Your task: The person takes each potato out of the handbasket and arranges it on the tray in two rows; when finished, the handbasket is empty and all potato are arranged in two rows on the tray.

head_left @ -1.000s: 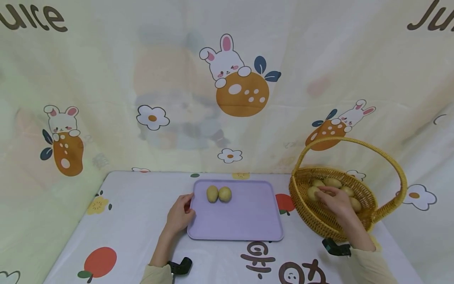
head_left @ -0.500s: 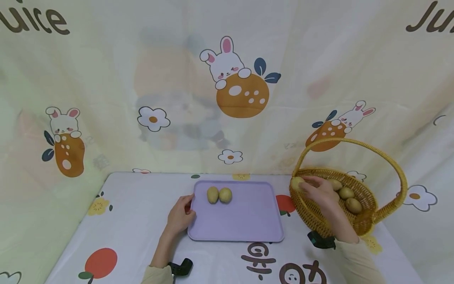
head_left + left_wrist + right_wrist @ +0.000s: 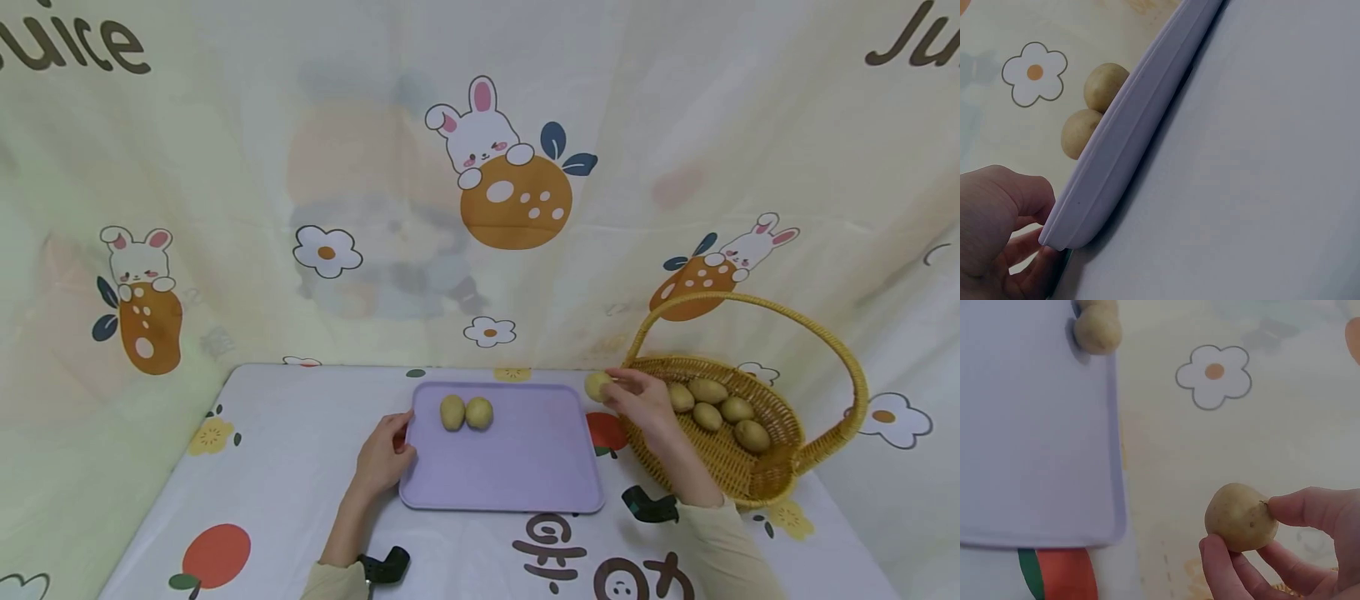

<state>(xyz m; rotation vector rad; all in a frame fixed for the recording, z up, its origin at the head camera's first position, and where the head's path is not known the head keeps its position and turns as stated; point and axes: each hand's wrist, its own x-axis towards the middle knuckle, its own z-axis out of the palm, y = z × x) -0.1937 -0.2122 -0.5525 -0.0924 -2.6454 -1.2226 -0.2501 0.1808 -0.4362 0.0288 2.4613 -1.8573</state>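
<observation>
My right hand (image 3: 643, 407) pinches a small potato (image 3: 1241, 517) between thumb and fingertips, held over the gap between the basket and the tray. The lilac tray (image 3: 498, 467) lies flat on the table, and two potatoes (image 3: 467, 413) sit side by side near its far left corner. At the tray's left edge, my left hand (image 3: 383, 454) grips the rim, thumb and fingers on either side of it in the left wrist view. To the right stands a yellow wicker basket (image 3: 761, 483) with several potatoes (image 3: 707, 416) inside.
The basket's tall arched handle (image 3: 821, 333) rises at the right, above the right forearm. A white cloth (image 3: 300, 467) with printed fruit covers the table, and a curtain with rabbit prints (image 3: 390, 167) hangs along the back edge.
My right hand has lifted a potato out of the basket and moved left past its rim, toward the tray. The left hand stays at the tray's edge.
</observation>
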